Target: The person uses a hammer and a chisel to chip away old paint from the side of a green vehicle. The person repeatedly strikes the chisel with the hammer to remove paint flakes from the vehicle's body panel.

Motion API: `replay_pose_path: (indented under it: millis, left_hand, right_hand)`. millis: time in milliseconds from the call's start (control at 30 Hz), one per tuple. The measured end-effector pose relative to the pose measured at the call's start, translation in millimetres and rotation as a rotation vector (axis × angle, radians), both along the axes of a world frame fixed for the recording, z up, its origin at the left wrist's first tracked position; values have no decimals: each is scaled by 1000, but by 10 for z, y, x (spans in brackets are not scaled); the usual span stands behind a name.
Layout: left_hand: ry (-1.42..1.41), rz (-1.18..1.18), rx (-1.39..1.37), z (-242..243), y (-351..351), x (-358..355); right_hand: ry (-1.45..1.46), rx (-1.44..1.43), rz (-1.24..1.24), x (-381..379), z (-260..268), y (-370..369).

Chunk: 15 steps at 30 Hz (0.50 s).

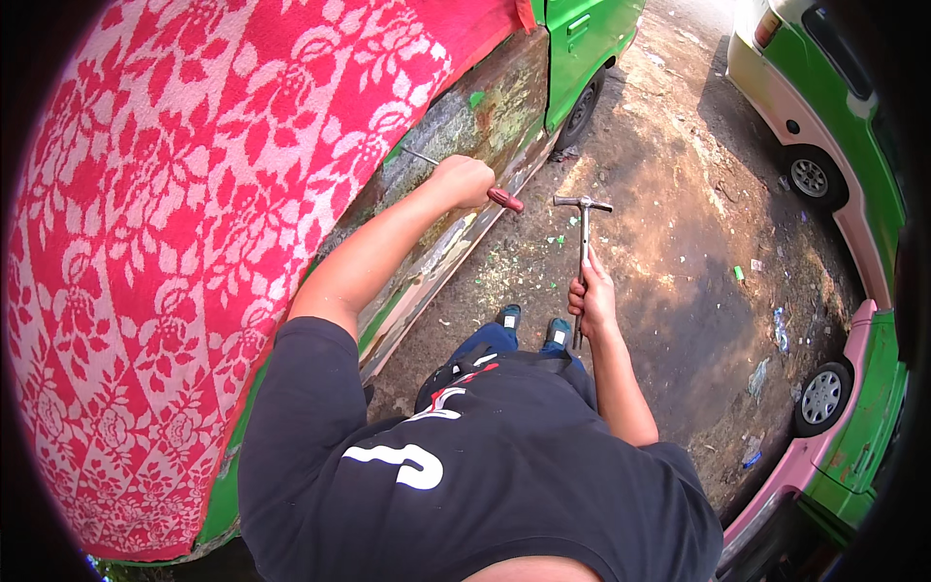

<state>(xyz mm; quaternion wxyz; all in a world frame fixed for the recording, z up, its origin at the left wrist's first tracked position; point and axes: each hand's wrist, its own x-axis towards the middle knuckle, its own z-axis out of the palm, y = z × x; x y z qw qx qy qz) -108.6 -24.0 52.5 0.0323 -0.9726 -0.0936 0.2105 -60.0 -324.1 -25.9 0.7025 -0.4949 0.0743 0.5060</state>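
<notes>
My left hand (463,182) grips a screwdriver with a dark red handle (507,199). Its thin metal shaft (420,155) points left toward the top of a stripped vehicle body panel (502,109), close to the edge of a red and pink floral cloth (291,109). Whether the tip touches the panel, I cannot tell. In my right hand (598,295) is a metal panel-beating hammer (584,225), held upright by its handle with the head away from me. The hammer head is apart from the screwdriver handle, to its right.
Bare, mottled metal borders a green vehicle door (582,44) and a wheel (584,109). On the right stand a green and pink vehicle (822,87) and another green one (858,415). Paint flakes (509,276) and plastic litter (758,380) lie on the dirt ground (676,291).
</notes>
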Motion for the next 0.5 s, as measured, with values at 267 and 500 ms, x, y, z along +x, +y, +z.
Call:
replay_pose_path:
  millis: [267,500]
  left_hand:
    - [33,-55,41,-261,161,-37]
    - [-184,46,-37,-72,134,137]
  right_hand:
    - [81,53,-117,-313,-171,160]
    - [115,208,-277,-578,-240,454]
